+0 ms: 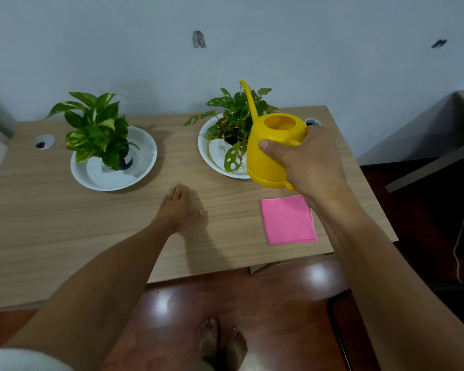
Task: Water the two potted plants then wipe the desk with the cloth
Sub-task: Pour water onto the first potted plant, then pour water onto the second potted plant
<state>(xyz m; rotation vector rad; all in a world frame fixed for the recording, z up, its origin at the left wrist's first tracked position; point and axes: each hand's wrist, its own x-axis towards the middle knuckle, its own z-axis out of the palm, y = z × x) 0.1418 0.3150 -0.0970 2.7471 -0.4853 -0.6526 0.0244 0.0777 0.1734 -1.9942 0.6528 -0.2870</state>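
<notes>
watering can (272, 151), yellow, was gripped at its handle by the right hand (310, 162), spout up in front of the right plant (235, 121) in its white dish (206, 153). left plant (97, 127) stood apart. left hand (178, 207) lay flat, fingers straight, on the desk (65, 215). pink cloth (288, 219) lay near the desk's front edge.

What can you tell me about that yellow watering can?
The can is bright yellow and looks like smooth plastic, with a rounded body, a wide round opening on top and a long thin spout curving up to the left. The right hand grips its handle side, thumb across the body. It is held roughly upright in front of the right plant and its white dish, beyond the pink cloth.
</notes>
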